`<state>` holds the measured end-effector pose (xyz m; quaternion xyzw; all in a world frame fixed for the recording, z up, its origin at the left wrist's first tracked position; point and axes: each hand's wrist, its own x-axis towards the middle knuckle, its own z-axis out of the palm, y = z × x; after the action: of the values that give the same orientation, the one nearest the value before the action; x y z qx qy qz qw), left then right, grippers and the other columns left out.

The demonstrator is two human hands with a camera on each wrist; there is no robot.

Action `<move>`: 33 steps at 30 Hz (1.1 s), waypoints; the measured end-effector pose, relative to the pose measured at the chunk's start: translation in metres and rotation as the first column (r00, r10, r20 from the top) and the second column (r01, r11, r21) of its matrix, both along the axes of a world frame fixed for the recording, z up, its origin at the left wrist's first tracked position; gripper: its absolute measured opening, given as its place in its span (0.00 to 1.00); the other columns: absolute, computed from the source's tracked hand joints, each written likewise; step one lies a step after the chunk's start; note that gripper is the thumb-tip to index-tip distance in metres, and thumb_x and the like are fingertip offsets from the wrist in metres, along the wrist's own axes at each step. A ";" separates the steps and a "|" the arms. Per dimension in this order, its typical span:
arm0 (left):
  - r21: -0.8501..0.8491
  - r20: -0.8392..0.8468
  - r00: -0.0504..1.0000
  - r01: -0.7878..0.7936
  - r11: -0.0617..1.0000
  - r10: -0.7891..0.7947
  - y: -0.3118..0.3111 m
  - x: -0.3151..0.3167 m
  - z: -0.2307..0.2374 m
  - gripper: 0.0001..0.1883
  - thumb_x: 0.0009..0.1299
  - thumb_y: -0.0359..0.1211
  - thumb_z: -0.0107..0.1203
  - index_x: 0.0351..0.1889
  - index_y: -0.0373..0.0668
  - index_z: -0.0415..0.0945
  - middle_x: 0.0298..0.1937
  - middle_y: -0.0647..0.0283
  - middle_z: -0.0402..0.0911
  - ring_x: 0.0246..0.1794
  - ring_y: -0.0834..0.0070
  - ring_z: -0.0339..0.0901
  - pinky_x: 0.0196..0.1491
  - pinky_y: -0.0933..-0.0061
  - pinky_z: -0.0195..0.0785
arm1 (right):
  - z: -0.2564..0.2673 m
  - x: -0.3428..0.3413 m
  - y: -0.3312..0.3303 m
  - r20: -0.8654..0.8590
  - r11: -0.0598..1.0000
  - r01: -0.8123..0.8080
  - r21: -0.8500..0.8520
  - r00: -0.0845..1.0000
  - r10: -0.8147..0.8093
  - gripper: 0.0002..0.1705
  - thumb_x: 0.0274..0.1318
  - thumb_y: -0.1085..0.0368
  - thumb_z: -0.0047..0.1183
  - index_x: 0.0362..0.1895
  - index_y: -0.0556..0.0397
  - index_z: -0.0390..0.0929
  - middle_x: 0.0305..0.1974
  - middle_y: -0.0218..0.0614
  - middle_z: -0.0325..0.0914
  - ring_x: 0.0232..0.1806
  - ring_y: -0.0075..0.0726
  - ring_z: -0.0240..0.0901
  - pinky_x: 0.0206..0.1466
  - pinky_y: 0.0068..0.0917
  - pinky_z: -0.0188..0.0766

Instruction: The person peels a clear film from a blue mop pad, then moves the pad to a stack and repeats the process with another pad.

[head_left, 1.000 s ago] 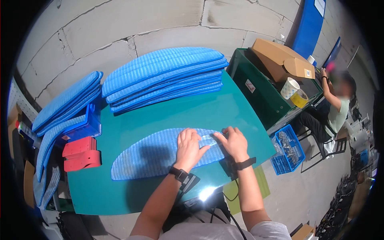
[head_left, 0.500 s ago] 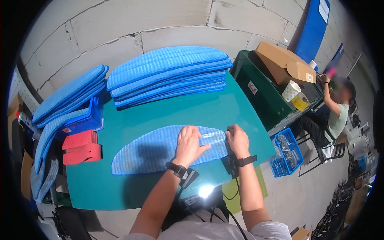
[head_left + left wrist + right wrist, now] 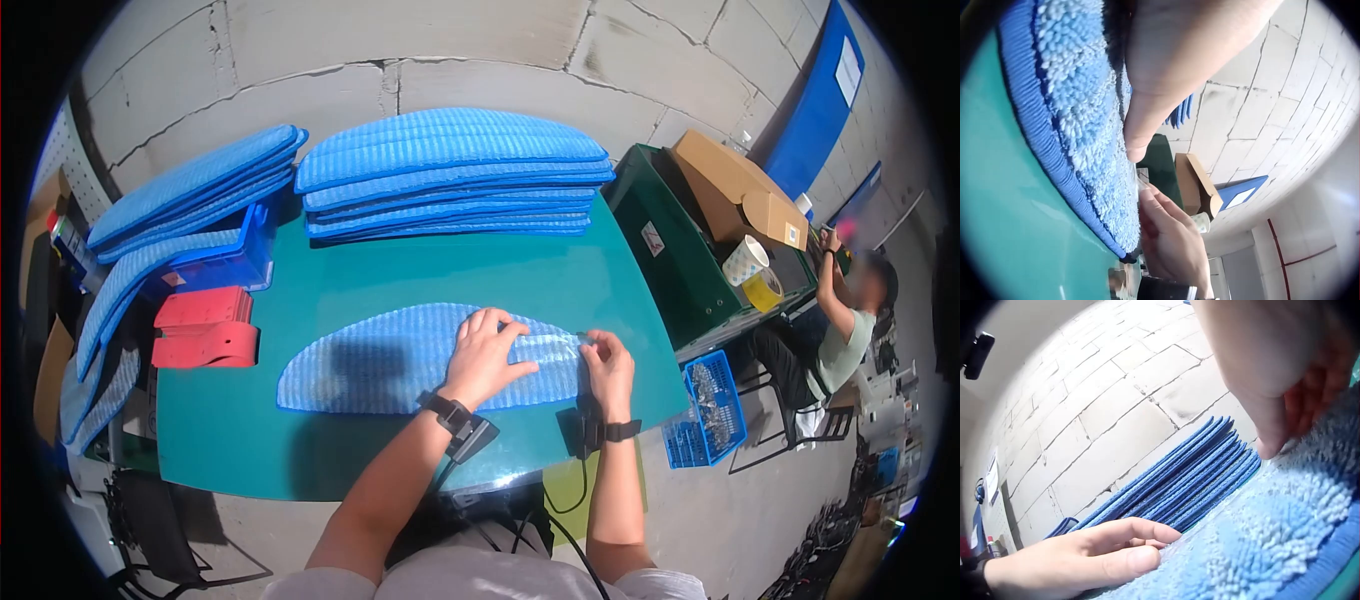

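A half-oval blue fleecy pad (image 3: 340, 365) lies flat on the green table (image 3: 230, 440). The left hand (image 3: 484, 360) rests on its upper right part, fingers and thumb spread. Beyond it a shiny clear film (image 3: 545, 347) lies across the pad's right part. At the right tip, the right hand (image 3: 611, 372) pinches the film's end between thumb and curled fingers. In the left wrist view the pinching right hand (image 3: 1175, 240) is at the pad's far end. The right wrist view shows the left hand (image 3: 1091, 555) lying on the pile.
A stack of blue pads (image 3: 450, 175) stands at the table's back. More pads (image 3: 195, 190) lie over a blue bin (image 3: 255, 245) at left, near red pieces (image 3: 205, 345). At right are a green case (image 3: 650, 240), a blue basket (image 3: 715, 410) and a seated person (image 3: 840, 330).
The right hand has moved right to the pad's tip, its fingers now drawn together on the film. The left hand stays on the pad. The head view has shifted.
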<state>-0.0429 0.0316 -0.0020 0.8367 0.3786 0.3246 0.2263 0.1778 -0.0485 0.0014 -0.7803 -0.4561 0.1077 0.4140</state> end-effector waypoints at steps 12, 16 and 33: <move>-0.024 -0.014 1.000 -0.008 1.000 0.008 0.000 0.000 0.001 0.28 0.56 0.48 0.76 0.54 0.51 0.82 0.58 0.59 0.74 0.67 0.57 0.68 0.71 0.53 0.58 | 0.039 -0.047 -0.041 0.082 0.960 -0.225 0.166 0.973 0.214 0.03 0.56 0.75 0.64 0.36 0.60 0.83 0.35 0.40 0.81 0.39 0.43 0.79 0.47 0.33 0.74; -0.018 0.005 1.000 -0.006 1.000 0.006 0.000 0.001 -0.001 0.26 0.56 0.46 0.77 0.52 0.53 0.83 0.58 0.60 0.74 0.67 0.57 0.68 0.71 0.53 0.58 | 0.051 -0.053 -0.049 0.121 0.934 -0.304 0.186 0.951 0.285 0.04 0.55 0.76 0.64 0.35 0.59 0.83 0.34 0.39 0.80 0.37 0.41 0.78 0.48 0.35 0.74; -0.418 0.693 0.717 0.484 0.769 -0.075 0.033 -0.012 -0.013 0.08 0.69 0.33 0.66 0.30 0.42 0.79 0.42 0.65 0.78 0.45 0.73 0.73 0.53 0.71 0.65 | 0.050 -0.020 0.006 -0.314 0.934 -0.155 0.323 0.913 0.260 0.10 0.67 0.72 0.61 0.49 0.56 0.76 0.32 0.23 0.74 0.34 0.16 0.71 0.38 0.18 0.69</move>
<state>-0.0553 0.0650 -0.0149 0.6153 0.2189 0.4200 0.6302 0.1578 -0.0422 0.0515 -0.6253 -0.4668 0.2210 0.5850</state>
